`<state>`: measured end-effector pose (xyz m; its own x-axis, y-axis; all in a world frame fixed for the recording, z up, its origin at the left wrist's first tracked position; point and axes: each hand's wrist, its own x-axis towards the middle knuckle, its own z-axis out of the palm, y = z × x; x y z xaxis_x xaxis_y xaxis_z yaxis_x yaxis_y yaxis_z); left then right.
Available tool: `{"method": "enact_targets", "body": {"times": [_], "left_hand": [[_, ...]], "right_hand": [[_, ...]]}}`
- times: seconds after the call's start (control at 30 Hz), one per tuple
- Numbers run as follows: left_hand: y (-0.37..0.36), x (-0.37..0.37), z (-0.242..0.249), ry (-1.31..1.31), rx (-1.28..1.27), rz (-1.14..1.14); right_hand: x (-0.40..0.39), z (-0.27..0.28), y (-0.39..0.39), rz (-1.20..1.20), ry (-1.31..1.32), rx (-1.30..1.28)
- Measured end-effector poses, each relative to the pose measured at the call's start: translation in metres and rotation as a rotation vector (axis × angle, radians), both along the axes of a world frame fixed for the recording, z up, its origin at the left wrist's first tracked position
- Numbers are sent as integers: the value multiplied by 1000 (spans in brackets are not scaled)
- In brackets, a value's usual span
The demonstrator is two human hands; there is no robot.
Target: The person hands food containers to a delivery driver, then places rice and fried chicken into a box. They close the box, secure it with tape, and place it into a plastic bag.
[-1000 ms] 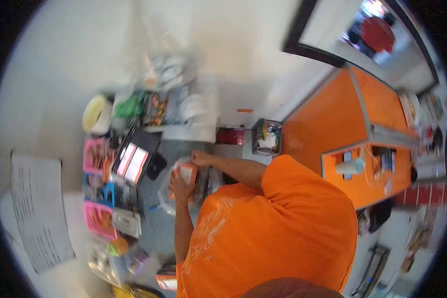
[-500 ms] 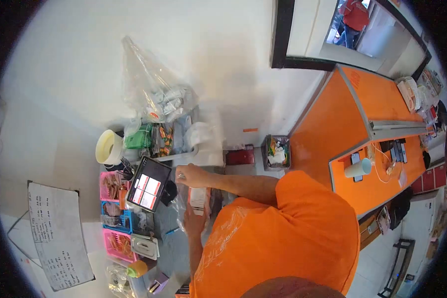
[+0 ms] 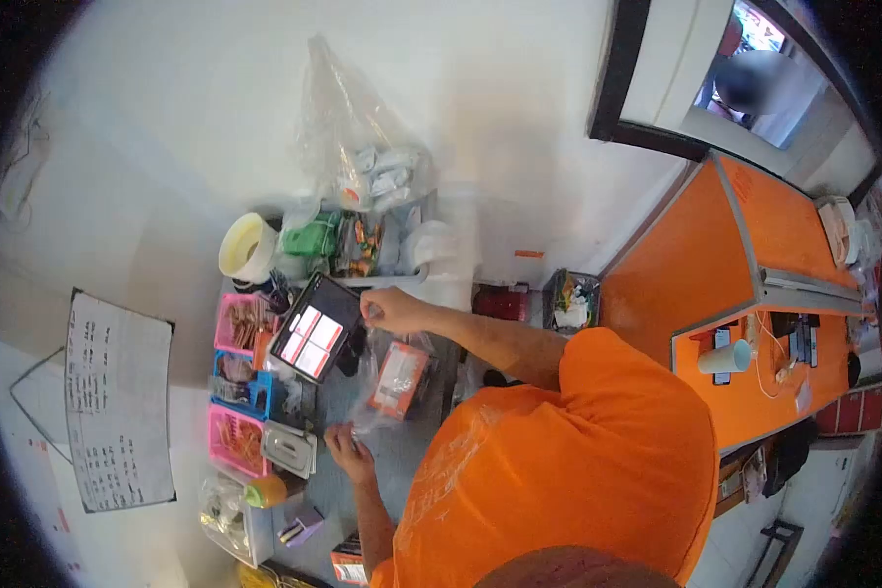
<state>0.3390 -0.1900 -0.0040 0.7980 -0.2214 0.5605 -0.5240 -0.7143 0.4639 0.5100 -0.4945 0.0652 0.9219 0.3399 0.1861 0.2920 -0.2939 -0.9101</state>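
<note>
A red-and-white box (image 3: 399, 380) lies inside a clear plastic bag (image 3: 367, 392) on the grey work surface (image 3: 335, 402). My right hand (image 3: 392, 310), above the box in the picture, has its fingers pinched on the upper edge of the bag, beside the tablet (image 3: 311, 328). My left hand (image 3: 349, 453) is below and left of the box, its fingers curled at the bag's lower edge. Neither hand touches the box itself.
Pink baskets (image 3: 237, 441), a blue basket (image 3: 242, 384) and a metal lid (image 3: 289, 449) line the far side. A cream tub (image 3: 248, 247) and a tray of packets (image 3: 363, 245) stand beyond. An orange counter (image 3: 647, 255) is to the right.
My left hand has let go of the box and moved down and away to the bag's edge. My right hand has moved up from it, and the bag is spread wider. The whole view has shifted.
</note>
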Motion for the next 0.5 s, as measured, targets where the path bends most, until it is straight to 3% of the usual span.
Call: {"method": "enact_targets", "body": {"times": [0.03,0.07,0.17,0.23,0.27,0.3,0.33,0.4,0.47,0.5], "left_hand": [[1,1,-1,64,-178,13],[-1,-1,-3,231,-329,58],[-21,6,33,375,-339,36],[-18,31,68,160,135,-254],[-27,37,103,231,241,-305],[-12,39,90,338,255,-336],[-26,41,135,550,359,-349],[-28,35,156,696,361,-278],[-35,37,163,799,326,-256],[-43,33,172,700,392,-215]], "right_hand": [[1,-2,3,14,46,-22],[2,-3,3,63,-91,-84],[18,2,-2,-43,-126,49],[29,-17,1,83,-129,-74],[40,-28,1,171,-113,-128],[31,2,-1,62,-107,-149],[33,13,-1,-9,-99,-79],[42,8,-1,134,-112,-198],[40,2,0,192,-115,-284],[39,5,0,148,-87,-260]]}}
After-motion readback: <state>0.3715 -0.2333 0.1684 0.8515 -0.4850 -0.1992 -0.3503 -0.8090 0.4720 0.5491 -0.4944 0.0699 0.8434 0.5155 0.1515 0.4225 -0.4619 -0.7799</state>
